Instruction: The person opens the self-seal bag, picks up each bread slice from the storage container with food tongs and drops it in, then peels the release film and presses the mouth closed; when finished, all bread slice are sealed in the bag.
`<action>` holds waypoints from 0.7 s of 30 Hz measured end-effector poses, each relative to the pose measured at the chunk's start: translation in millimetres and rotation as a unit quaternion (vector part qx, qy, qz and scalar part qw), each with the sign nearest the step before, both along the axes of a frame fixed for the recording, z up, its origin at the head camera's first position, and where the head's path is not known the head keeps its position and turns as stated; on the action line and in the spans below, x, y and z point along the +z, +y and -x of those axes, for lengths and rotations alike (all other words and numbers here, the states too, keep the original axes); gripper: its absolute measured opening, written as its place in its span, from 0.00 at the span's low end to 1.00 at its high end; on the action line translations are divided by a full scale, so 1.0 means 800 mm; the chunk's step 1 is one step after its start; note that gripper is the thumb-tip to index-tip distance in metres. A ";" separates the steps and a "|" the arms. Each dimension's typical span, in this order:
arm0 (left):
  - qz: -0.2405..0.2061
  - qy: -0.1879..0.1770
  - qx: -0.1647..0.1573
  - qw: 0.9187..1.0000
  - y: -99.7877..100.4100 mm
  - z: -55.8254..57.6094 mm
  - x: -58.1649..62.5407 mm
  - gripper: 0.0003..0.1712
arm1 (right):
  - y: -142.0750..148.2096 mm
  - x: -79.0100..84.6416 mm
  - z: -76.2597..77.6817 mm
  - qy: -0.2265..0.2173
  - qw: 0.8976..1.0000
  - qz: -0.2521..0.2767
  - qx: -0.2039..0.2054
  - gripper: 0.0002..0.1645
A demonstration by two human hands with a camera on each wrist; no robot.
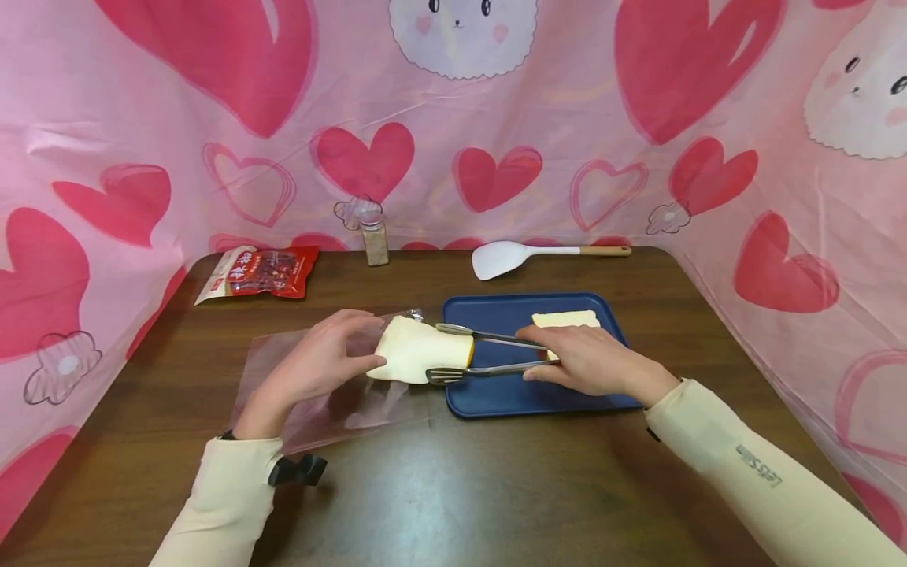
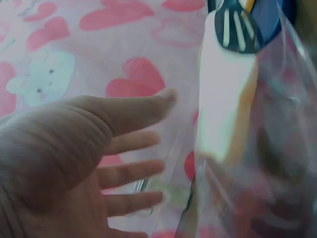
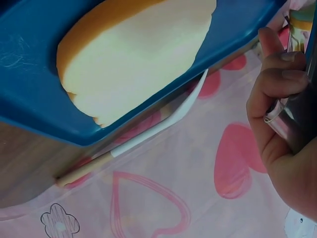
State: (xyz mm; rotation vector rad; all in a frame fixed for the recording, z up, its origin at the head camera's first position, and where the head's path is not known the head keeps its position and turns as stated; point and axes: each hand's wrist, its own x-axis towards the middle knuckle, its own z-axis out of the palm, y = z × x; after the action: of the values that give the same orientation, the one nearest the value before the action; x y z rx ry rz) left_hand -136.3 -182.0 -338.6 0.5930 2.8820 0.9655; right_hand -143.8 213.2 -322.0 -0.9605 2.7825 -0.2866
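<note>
My right hand [image 1: 584, 358] grips metal tongs [image 1: 510, 368], whose slotted tips lie at either side of a slice of bread [image 1: 418, 350]. This slice, white with a yellow-brown crust, is at the left edge of the blue tray [image 1: 489, 402], over a clear plastic bag [image 1: 298, 425]. My left hand [image 1: 322, 358] is just left of the slice; in the left wrist view its fingers [image 2: 131, 203] are spread and apart from the bread. Another bread slice [image 3: 143, 59] lies on the tray, partly hidden by my right hand in the head view.
A white spatula [image 1: 503, 258] with a wooden handle lies behind the tray. At the back stands a small seasoning jar [image 1: 375, 242]. A red and white food packet [image 1: 262, 273] lies at the back left. Heart-patterned cloth [image 1: 496, 102] surrounds the wooden table [image 1: 453, 496].
</note>
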 end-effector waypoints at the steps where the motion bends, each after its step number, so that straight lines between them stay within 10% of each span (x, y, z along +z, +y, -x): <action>1: 0.011 -0.008 0.002 1.000 -0.006 -0.001 0.001 0.33 | 0.000 0.000 0.000 0.000 1.000 0.001 0.001 0.35; 6: 0.080 -0.038 0.012 0.996 -0.023 -0.006 -0.001 0.36 | 0.002 -0.001 -0.001 0.005 1.000 0.005 0.001 0.36; 15: 0.097 -0.007 0.015 0.995 -0.020 0.000 -0.017 0.13 | 0.002 -0.004 -0.001 0.008 1.000 0.012 0.006 0.37; 21: 0.085 -0.048 0.006 0.995 -0.034 -0.002 -0.012 0.27 | 0.003 -0.005 -0.001 0.008 1.000 0.016 0.009 0.36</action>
State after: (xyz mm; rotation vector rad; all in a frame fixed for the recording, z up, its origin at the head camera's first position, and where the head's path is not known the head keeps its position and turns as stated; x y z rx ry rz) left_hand -135.0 -209.0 -348.1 0.5012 2.8461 0.7185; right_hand -143.0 215.8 -326.2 -1.0007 2.7904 -0.3237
